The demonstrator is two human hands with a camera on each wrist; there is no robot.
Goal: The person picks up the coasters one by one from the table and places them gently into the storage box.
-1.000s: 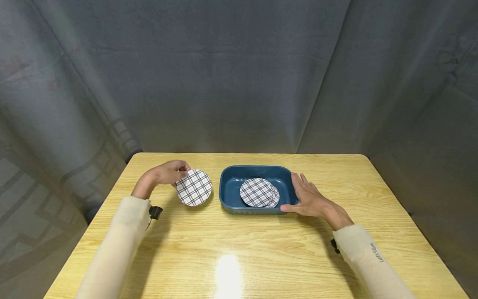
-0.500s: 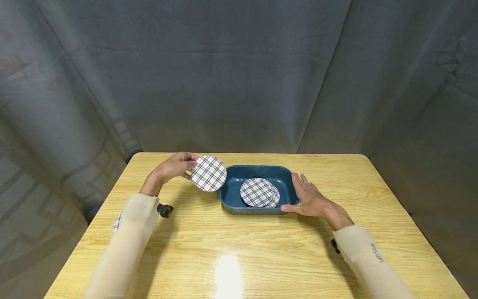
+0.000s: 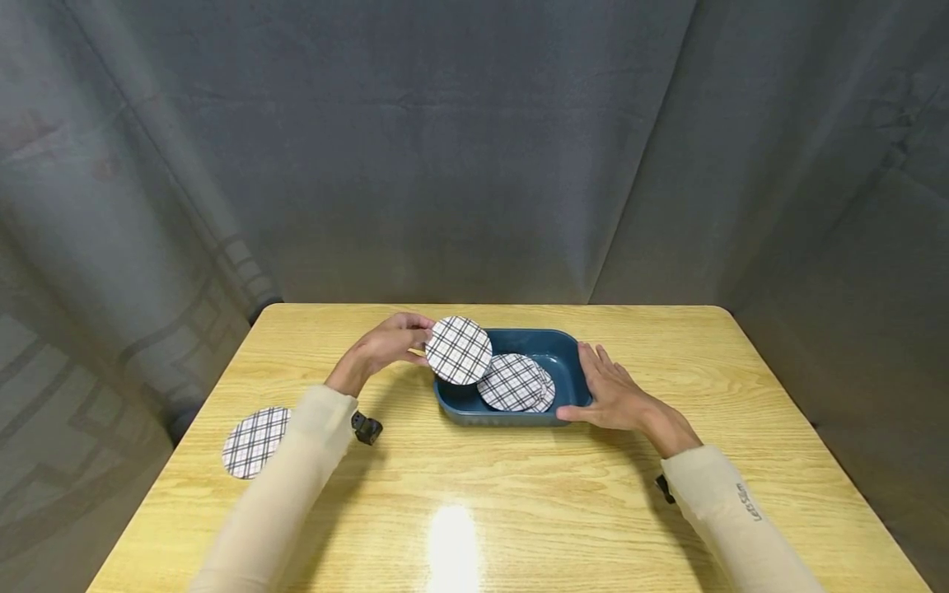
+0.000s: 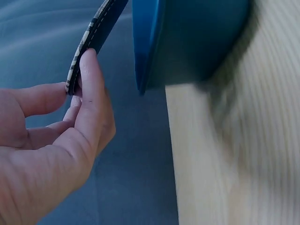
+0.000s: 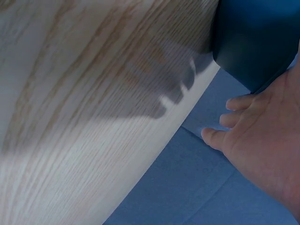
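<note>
Between thumb and fingers, my left hand (image 3: 389,342) pinches a round plaid coaster (image 3: 460,351) by its edge. The coaster is tilted above the left end of a blue rectangular bin (image 3: 511,418). In the left wrist view the coaster (image 4: 89,44) shows edge-on, with a dark underside and a stitched rim, beside the bin's wall (image 4: 201,42). Overlapping plaid coasters (image 3: 510,383) lie inside the bin. My right hand (image 3: 615,391) rests against the bin's right end with its fingers spread and fairly straight; the right wrist view shows it beside the bin's corner (image 5: 258,42).
Another plaid coaster (image 3: 255,441) lies flat on the wooden table (image 3: 519,511) at the left, partly covered by my left sleeve (image 3: 296,478). Grey curtains (image 3: 445,165) hang behind the table and on both sides.
My left hand has carried the pinched coaster rightward from beside the bin to above its left end. The coaster lying at the left has come into view from under the sleeve. My right hand stays put.
</note>
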